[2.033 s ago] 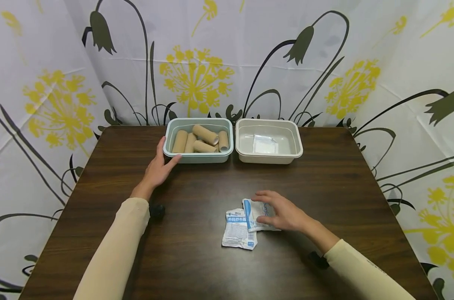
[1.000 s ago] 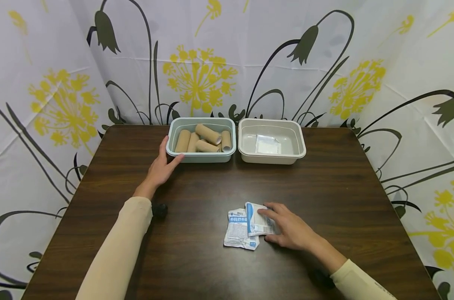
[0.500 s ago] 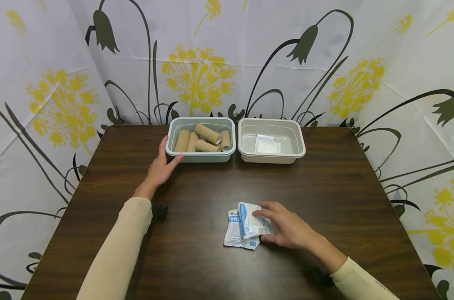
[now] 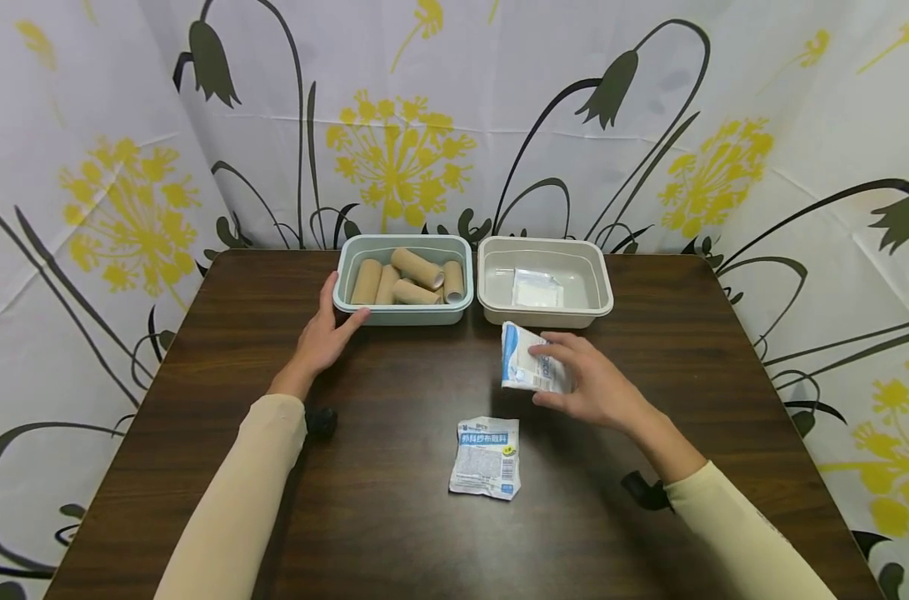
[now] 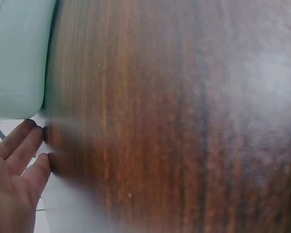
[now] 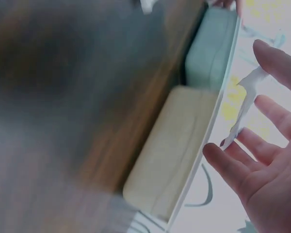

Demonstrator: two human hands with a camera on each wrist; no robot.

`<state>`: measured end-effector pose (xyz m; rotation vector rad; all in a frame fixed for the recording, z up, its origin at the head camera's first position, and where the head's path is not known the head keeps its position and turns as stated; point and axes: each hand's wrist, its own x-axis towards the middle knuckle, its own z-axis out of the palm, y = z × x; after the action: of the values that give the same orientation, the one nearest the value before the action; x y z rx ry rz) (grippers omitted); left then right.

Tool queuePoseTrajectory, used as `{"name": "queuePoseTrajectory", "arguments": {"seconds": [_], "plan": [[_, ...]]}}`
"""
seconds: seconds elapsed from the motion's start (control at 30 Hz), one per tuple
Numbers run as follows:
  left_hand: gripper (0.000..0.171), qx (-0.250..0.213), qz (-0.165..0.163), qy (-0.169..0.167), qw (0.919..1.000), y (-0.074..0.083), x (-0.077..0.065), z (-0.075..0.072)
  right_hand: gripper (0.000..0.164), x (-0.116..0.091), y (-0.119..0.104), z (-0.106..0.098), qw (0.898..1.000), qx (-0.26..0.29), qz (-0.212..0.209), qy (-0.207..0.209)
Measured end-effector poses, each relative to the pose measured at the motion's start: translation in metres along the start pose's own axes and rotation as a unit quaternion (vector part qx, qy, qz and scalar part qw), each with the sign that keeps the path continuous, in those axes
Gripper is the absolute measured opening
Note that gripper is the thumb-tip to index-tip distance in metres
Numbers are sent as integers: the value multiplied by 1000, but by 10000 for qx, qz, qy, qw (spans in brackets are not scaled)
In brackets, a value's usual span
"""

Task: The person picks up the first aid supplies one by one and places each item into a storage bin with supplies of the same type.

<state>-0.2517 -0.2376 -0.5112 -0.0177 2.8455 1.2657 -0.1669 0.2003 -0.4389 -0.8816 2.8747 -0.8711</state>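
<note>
My right hand [image 4: 600, 383] pinches a white and blue gauze packet [image 4: 525, 362] by its right side, thumb below and fingers above. The packet hangs over the table, just in front of the beige bin [image 4: 540, 319]. In the right wrist view, the packet [image 6: 245, 109] shows edge-on between thumb and fingers. A second gauze packet [image 4: 486, 458] lies flat on the table, printed side up. My left hand [image 4: 317, 342] touches the front left corner of the pale blue bin [image 4: 412, 317]; its thumb lies at the front rim, its straight fingers along the left side.
Several cardboard tubes [image 4: 417, 268] are piled inside the blue bin. One flat white packet [image 4: 536, 289] lies in the beige bin. Both bins stand side by side at the back of the dark wooden table [image 4: 379, 500], before a flowered curtain [image 4: 424, 67].
My right hand has lifted the upper gauze packet off the other one and carried it away towards the beige bin. The lower packet is now fully uncovered. My left hand stays at the blue bin.
</note>
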Motion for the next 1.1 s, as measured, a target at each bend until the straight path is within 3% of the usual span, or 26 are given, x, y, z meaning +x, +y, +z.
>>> {"name": "queuePoseTrajectory", "arguments": {"seconds": [0.17, 0.43, 0.8, 1.1], "plan": [[88, -34, 2, -32, 10000, 0, 1, 0, 62, 23, 23, -16, 9993, -109, 132, 321], [90, -35, -6, 12, 10000, 1, 1, 0, 59, 53, 56, -32, 9947, -453, 733, 555], [91, -20, -43, 7, 10000, 1, 2, 0, 61, 87, 70, -33, 9864, -682, 1440, 398], [90, -30, -54, 8, 10000, 0, 1, 0, 56, 96, 73, -30, 9848, -643, 1485, 635]]}}
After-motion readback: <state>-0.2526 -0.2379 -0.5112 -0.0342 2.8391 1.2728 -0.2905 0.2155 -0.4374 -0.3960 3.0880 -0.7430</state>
